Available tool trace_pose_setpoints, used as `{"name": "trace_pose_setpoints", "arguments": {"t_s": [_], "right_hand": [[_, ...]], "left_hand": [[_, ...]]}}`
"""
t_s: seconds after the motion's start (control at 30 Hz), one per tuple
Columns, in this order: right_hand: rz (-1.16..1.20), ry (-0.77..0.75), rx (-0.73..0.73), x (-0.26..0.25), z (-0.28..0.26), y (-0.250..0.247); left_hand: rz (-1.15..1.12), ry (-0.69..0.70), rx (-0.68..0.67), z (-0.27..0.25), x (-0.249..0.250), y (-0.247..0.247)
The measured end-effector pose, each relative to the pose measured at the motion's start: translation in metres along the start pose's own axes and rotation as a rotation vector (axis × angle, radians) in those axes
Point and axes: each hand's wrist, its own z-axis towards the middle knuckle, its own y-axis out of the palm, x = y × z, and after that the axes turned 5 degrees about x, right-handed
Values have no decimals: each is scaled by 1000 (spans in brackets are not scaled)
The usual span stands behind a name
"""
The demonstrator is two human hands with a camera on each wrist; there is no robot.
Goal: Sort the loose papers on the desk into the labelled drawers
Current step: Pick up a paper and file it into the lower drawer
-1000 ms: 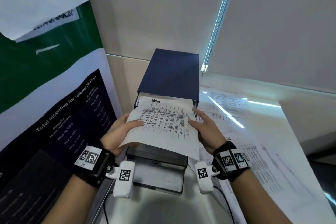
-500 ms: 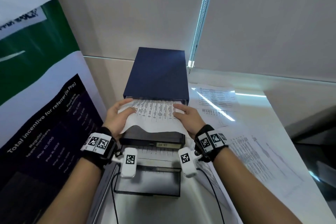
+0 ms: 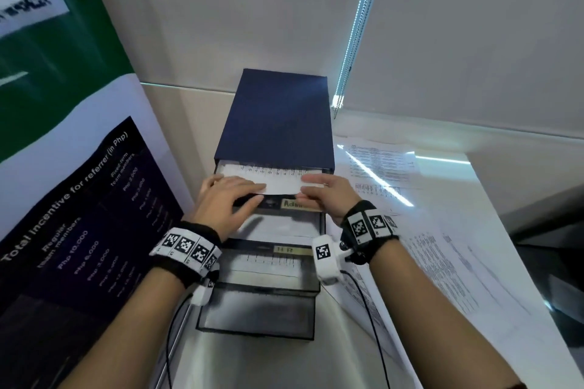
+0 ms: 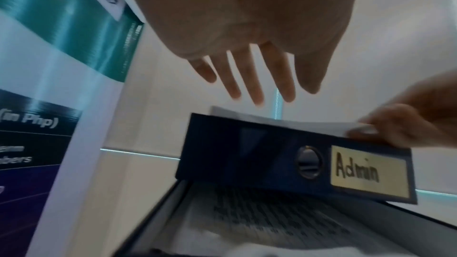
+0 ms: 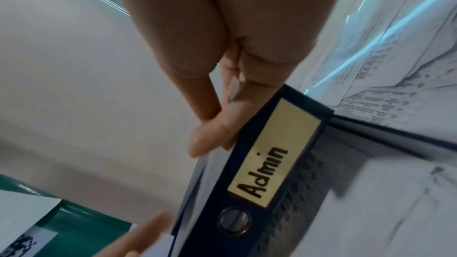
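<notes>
Well, the white desk (image 3: 493,262) ran away from me toward twelve o'clock, and at nine o'clock a dark poster (image 3: 72,215) about referrer incentives leaned against the wall. At twelve o'clock stood the navy drawer cabinet (image 3: 278,117), with three drawers pulled out in steps toward six o'clock. Loose printed papers (image 3: 439,256) lay spread on the desk from one to four o'clock of the cabinet. The top drawer (image 4: 284,161), labelled "Admin" (image 5: 269,171), held the printed sheet (image 3: 271,178), most of it already inside, its near edge still sticking out over the drawer front. My left hand (image 3: 227,199) lay flat at the sheet's nine o'clock side, fingers straight and a little spread, gripping nothing. My right hand (image 3: 328,194) was at the three o'clock corner, thumb (image 5: 210,136) under and fingers over, pinching the sheet's edge just above the drawer front. The second drawer (image 3: 271,268) below held more printed paper.
</notes>
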Motion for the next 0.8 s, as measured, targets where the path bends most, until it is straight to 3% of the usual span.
{"name": "trace_pose_setpoints", "arguments": {"t_s": [0.07,0.2,0.33,0.43,0.5,0.57,0.63,0.73,0.8], "right_hand": [[44,21,-65,-1,-1,0],[70,-57,-149,7,-13,-30],[7,-83,-1,38,-25,-104],[-151,5,222,79,-23,-183],[-422,125,294,112,-20,-239],[-739,246,338,139,-17,-290],[-948,338,411,159,-17,-331],[-1039,372,543,176,-13,-376],[-1147,353,494,182,-10,-396]], "left_hand": [[98,-28,-102,7,5,14],[250,-117,-184,22,9,29],[332,-188,-168,34,24,37],[185,-102,28,36,59,46],[-27,4,116,36,94,58],[-220,112,113,34,131,77],[-387,124,16,28,159,109],[-550,-133,-198,14,185,176],[-546,-391,-351,4,196,222]]}}
